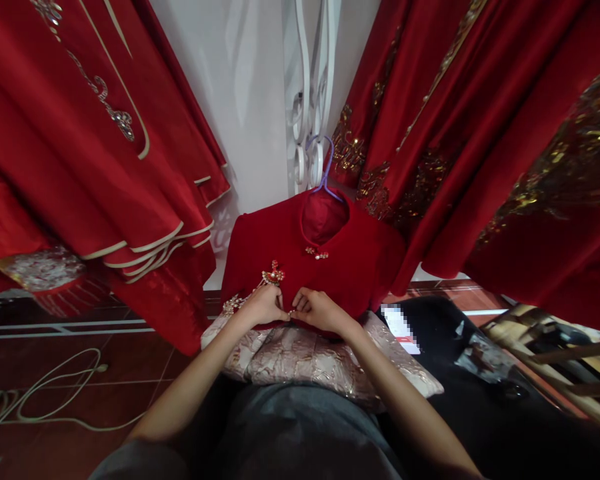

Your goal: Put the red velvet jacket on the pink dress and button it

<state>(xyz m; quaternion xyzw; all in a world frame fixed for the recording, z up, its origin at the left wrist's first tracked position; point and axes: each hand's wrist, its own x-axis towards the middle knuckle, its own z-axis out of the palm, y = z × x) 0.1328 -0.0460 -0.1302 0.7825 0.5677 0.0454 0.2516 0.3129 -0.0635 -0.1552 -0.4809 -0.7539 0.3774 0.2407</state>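
Between the fingertips of the left hand (269, 307) and right hand (315, 310), a small glinting piece (292, 313) is too tiny to identify. Above the grip, the ends of a thin purple hanger (325, 176) vanish inside a red, velvety, high-collared garment (267, 233). To the right, coarse pixels blur a flat white rectangle (399, 323). On either side, long red trimmed drapes (105, 180) run past the frame's edges.

- We take this for a dress shop or a garment workroom; which of the two, we cannot tell.
- Left: red gowns (100, 147), pale piping, jewelled trim, hanging low.
- Right: more red garments (415, 133), gold sequins.
- Between, we note a red top (340, 280) on a purple hanger (325, 179), below white scrolled metalwork (305, 60).
- Tiled floor (125, 363).
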